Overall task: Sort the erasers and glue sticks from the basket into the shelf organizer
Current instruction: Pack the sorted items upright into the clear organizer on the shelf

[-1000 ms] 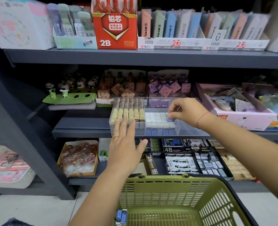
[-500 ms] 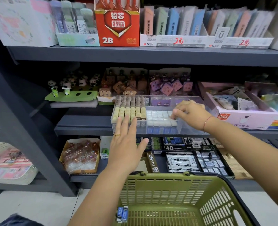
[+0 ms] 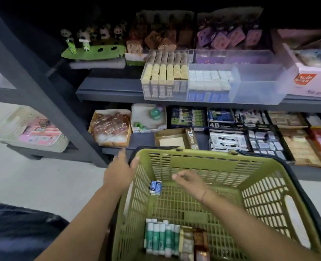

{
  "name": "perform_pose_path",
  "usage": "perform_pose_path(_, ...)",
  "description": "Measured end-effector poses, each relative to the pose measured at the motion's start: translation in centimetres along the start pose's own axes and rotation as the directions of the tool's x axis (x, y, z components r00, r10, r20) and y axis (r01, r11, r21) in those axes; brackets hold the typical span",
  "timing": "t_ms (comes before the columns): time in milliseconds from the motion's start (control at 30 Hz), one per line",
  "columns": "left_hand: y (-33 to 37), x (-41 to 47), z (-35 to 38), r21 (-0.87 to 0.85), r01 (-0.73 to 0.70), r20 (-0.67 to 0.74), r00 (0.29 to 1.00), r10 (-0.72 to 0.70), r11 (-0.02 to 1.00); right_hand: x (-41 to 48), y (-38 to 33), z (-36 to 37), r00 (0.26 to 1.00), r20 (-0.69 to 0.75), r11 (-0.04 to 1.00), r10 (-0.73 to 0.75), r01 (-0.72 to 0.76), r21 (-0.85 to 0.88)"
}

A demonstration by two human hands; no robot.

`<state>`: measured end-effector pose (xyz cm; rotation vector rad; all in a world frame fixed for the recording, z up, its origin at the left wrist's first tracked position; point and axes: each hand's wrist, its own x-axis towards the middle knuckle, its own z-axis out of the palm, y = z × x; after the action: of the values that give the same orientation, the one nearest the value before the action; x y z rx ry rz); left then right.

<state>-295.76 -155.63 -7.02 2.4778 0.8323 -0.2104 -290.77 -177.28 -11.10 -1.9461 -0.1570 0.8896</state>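
- Both hands have left the clear shelf organizer (image 3: 257,91), where half a second ago the left lay flat on its front and the right reached into the white-eraser compartment; they are now down at the green basket (image 3: 265,185).
- Our view has tipped down: the top shelf is gone and the basket floor shows.
- Our left hand (image 3: 119,171) rests on the basket's far left corner, fingers relaxed and holding nothing.
- Our right hand (image 3: 188,180) hangs inside the basket, fingers loosely extended and bare, though blurred.
- The blue erasers (image 3: 155,187) lie just left of the right fingertips.
- The green-and-white glue sticks (image 3: 161,239) stand under the right forearm, towards us.
- Beyond the left hand a brown box (image 3: 192,137) reads "2B"; beyond the right, a dark box (image 3: 215,125) reads "4B".
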Motion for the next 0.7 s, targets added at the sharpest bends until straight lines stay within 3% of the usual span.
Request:
perform_pose_path(67, -0.9, 0.0, 0.7, -0.162, 0.100, 0.125, 0.989, -0.080, 0.982, 1.4, 2.0, 1.7, 0.979, 0.085, 0.966, 0.188, -0.199, 0.165)
perform_pose_path(167, -0.5, -0.4, 0.6, -0.294, 0.101, 0.109, 0.991, -0.072, 0.950, 3.7, 4.1, 4.2, 0.947, 0.122, 0.901, 0.299, -0.322, 0.291)
perform_pose_path(300, -0.1, -0.8, 0.5, -0.315, 0.113, 0.088, 0.992, -0.089, 0.942, 7.8, 6.6, 8.3, 0.931, 0.073, 0.861, 0.358, -0.360, 0.360)
perform_pose_path(500, -0.4, -0.3, 0.9, -0.345, 0.139, 0.078, 0.990, -0.119, 0.928, 9.1, 5.3, 10.8, 0.917, -0.067, 0.878, 0.394, -0.354, 0.321)
perform_pose_path(700, -0.5, -0.1, 1.2, -0.325, 0.136, 0.064, 0.990, -0.122, 0.936, 10.2, 6.7, 12.2, 0.908, -0.060, 0.850, 0.416, -0.364, 0.380)
